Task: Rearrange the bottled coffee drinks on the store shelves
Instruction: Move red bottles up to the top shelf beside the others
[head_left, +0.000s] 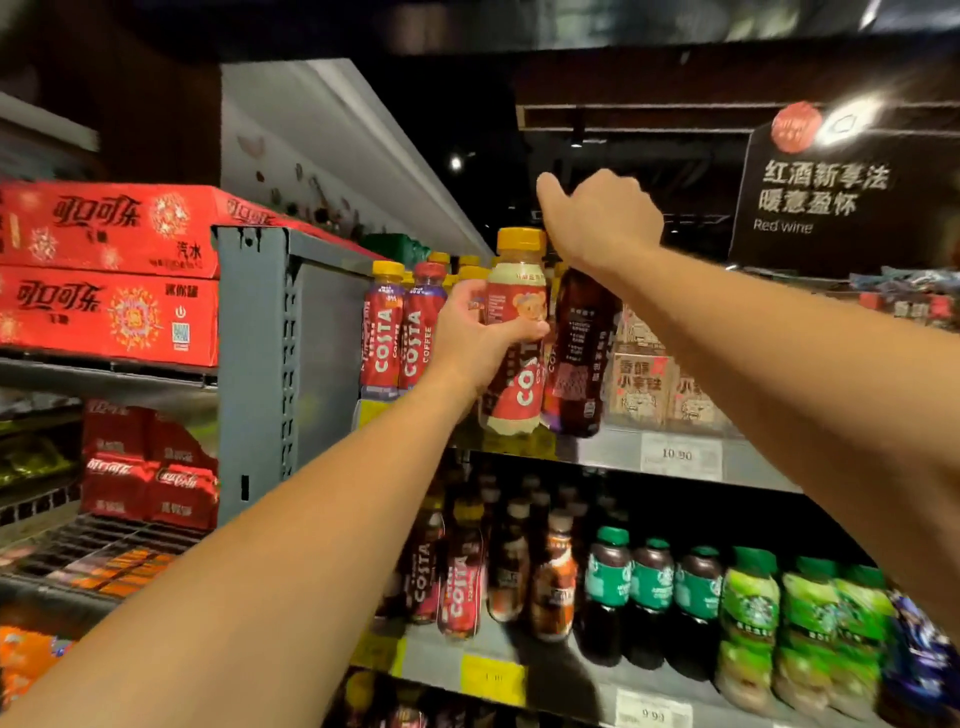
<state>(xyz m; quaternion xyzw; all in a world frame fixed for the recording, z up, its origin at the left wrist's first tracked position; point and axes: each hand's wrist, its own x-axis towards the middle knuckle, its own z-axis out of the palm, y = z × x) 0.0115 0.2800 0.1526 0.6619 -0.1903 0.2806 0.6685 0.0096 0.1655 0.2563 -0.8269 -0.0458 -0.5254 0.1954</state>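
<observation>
My left hand (480, 332) grips a cream-and-red Costa coffee bottle with a yellow cap (517, 332), held in front of the upper shelf (618, 452). Beside it on the right my right hand (602, 221) grips the top of a dark brown coffee bottle (584, 358), whose cap is hidden under the fingers. Two red-and-purple Costa bottles (400, 332) stand at the shelf's left end. More yellow-capped bottles (462, 267) stand behind them.
Tan carton packs (657, 384) fill the upper shelf to the right. The lower shelf (493, 670) holds Costa bottles (460, 592), green-labelled Starbucks bottles (652, 587) and light green bottles (810, 623). Red Coca-Cola cases (109, 270) sit left of a grey upright (254, 364).
</observation>
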